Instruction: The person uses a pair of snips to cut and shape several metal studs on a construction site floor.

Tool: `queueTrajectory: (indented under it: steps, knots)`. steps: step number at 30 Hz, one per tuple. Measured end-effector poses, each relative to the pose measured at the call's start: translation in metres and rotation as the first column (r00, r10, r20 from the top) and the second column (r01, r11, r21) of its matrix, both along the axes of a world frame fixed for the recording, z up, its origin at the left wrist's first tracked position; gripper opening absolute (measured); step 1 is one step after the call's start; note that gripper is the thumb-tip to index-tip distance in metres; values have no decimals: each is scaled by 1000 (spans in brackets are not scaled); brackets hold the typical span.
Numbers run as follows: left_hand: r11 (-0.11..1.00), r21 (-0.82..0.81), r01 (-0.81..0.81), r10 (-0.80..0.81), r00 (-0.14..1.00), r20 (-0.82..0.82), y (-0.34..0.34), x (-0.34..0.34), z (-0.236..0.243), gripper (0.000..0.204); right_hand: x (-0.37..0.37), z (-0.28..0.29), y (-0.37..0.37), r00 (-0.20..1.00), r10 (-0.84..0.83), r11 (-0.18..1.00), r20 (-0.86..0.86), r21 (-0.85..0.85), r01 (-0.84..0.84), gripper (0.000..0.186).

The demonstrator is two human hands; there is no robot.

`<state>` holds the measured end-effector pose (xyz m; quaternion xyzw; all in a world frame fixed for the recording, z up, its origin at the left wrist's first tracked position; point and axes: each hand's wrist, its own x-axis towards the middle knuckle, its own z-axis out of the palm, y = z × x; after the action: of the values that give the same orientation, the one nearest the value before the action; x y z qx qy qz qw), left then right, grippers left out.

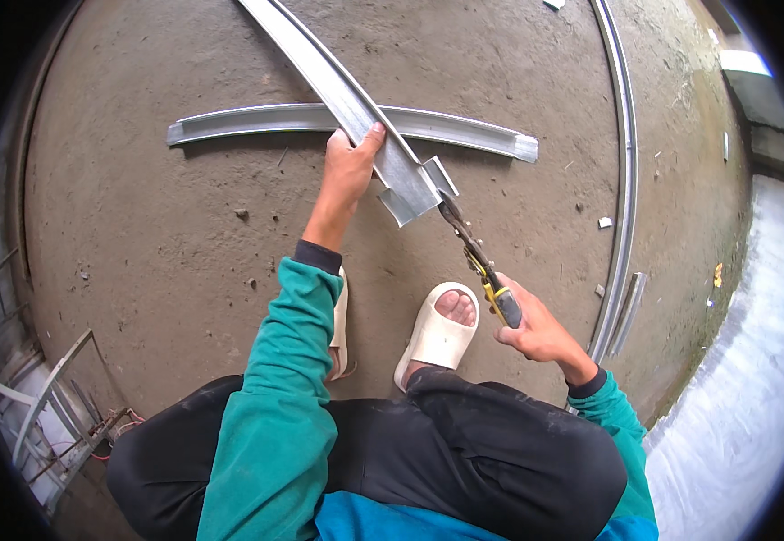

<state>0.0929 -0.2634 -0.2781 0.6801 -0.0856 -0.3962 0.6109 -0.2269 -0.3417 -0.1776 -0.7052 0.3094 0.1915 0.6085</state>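
Observation:
My left hand (350,169) is closed round a long silver metal channel (349,101) that slants from the top of the view toward my feet. At its near end, the side flanges are cut and bent outward as flaps. My right hand (536,325) grips the handles of tin snips (478,252) with yellow and dark grips. Their jaws meet the corner of the channel's near end beside the right flap; whether they bite into the metal I cannot tell. Beneath the held channel, a shorter metal channel (464,130) lies crosswise on the ground.
A long metal strip (626,162) runs along the right side of the rough concrete floor (185,225), with a short offcut (627,314) beside it. Small scraps and crumbs are scattered about. A metal frame (54,397) stands at lower left. My sandals (440,335) are below the channel.

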Motion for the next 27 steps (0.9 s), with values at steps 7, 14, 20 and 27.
queueTrajectory:
  steps: [7, 14, 20, 27]
  knots:
    - [1000, -1, 16, -16, 1000, 3, 0, 0, 5, 38, 9, 7, 0, 994, -43, 998, -99, 39, 47, 84]
    - [998, -47, -42, 43, 999, 8, -3, -3, 6, 36, -2, -4, 3, 1000, -22, 998, -10, -59, 21, 84]
    - [1000, 2, 3, -3, 1000, 15, -2, 0, 3, 38, 2, 0, 3, 998, -51, 998, -36, -23, 51, 81]
    - [1000, 8, -6, 6, 1000, 13, -1, 0, 4, 38, 14, 6, 4, 993, -43, 999, -114, 12, 44, 69]
